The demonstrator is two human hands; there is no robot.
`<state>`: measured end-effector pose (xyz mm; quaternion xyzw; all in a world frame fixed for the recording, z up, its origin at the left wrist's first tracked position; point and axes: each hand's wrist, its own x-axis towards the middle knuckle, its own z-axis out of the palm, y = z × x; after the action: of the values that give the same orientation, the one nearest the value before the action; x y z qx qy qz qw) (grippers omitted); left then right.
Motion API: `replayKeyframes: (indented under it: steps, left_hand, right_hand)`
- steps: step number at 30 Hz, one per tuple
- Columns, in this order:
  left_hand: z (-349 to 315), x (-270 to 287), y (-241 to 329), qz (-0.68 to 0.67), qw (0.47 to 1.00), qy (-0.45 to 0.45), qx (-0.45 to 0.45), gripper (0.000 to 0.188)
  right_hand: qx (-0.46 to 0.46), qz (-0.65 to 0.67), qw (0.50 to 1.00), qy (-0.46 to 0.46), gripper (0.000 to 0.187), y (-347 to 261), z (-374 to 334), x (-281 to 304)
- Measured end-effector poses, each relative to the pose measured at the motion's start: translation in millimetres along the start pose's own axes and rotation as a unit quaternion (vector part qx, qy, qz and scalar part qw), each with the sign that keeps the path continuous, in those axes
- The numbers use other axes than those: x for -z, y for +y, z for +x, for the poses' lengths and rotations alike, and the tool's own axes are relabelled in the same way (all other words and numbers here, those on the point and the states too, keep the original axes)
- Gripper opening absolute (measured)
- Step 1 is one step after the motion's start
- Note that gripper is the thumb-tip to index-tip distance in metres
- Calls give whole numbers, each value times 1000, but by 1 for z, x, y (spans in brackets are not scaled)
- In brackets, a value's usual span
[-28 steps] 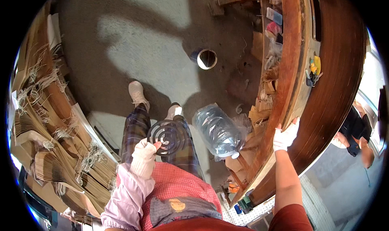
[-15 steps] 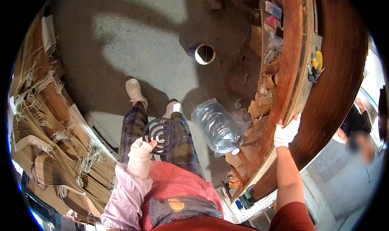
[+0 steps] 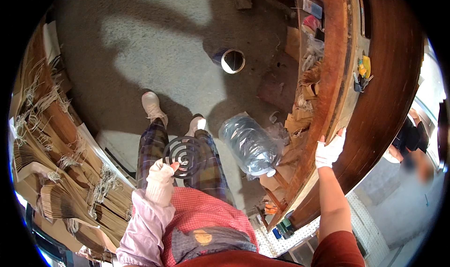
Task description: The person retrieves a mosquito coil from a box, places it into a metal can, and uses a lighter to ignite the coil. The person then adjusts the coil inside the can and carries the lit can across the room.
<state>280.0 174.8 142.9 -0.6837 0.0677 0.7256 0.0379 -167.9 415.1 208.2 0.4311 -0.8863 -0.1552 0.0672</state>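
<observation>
A black mosquito coil, a flat spiral, is pinched by its edge in my left hand, which wears a white glove with bare fingertips. The coil hangs over my plaid trouser legs. My right hand, in a similar white glove, lies on the pale front edge of the wooden table, its thumb apart from the fingers and nothing held in it. Farther along that edge, keys and a yellow item lie together.
A large clear plastic water bottle lies on the floor beside the table. Beyond it stands a round bucket-like container. Paper scraps and bags fill the shelf under the tabletop. Stacked brown bundles with loose strings line the left. Another person is at far right.
The view has shifted slightly. My left hand still pinches the coil, and my right hand stays at the table edge with little visible movement.
</observation>
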Motion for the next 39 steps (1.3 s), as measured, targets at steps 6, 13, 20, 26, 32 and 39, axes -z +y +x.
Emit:
replayKeyframes:
  steps: [6, 13, 20, 26, 32, 39]
  left_hand:
    - [4, -6, 0, 10, 999, 8, -30, 15]
    - [36, 12, -33, -18, 996, -27, -85, 16]
    - [22, 18, -2, -8, 1000, 26, -12, 10]
    - [36, 34, -8, 10, 999, 27, -29, 16]
    - [47, 41, -18, -59, 998, -15, -22, 12]
    - [51, 34, -17, -62, 998, -18, -22, 12]
  right_hand:
    - [1, 11, 1000, 9, 82, 1, -2, -4]
    - [-7, 17, 1000, 9, 83, -1, -1, -4]
    - [-5, -13, 1000, -3, 83, -2, -1, -4]
    - [-6, -28, 1000, -10, 82, -2, -1, -3]
    - [4, -17, 1000, 0, 82, 2, -2, -8]
    - [9, -12, 1000, -4, 81, 2, -3, -7]
